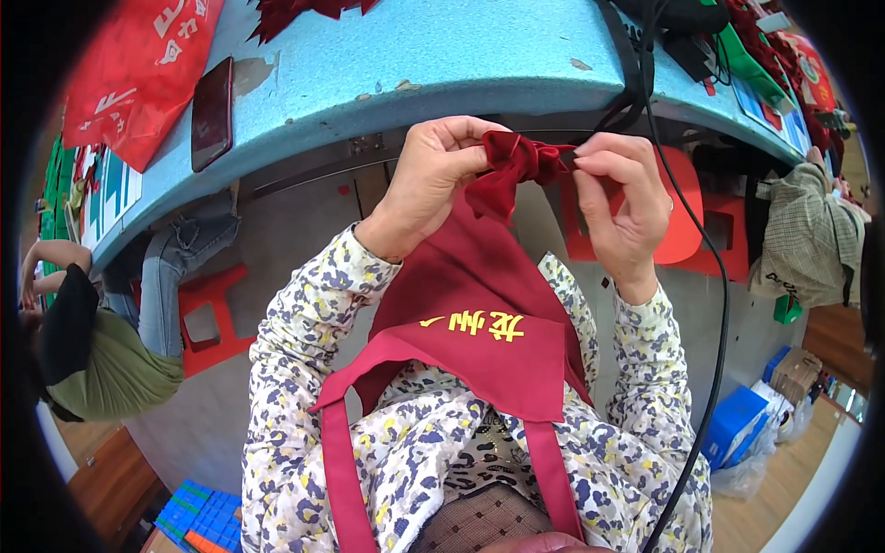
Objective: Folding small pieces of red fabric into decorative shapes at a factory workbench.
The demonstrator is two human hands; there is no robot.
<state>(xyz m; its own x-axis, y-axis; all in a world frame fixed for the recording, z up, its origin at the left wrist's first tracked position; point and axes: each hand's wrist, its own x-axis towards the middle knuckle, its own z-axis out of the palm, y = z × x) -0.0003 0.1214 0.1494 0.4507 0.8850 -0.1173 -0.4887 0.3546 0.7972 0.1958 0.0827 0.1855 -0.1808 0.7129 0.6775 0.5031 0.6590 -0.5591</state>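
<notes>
A dark red velvet bow (516,164) is held up in front of the blue table's near edge, above my maroon apron (461,276). My left hand (433,175) is closed on the bow's left side, thumb and fingers pinching the fabric. On the other side, my right hand (624,198) has its thumb and fingertips together at the bow's right end. Whether a thread or a bit of fabric lies between those fingertips is too small to make out.
On the blue table (442,64) lie a red plastic bag (138,74), a dark phone (213,115) and more red velvet pieces (309,11). A black cable (714,369) hangs along my right side. Red stools (678,207) stand below; people sit at both sides.
</notes>
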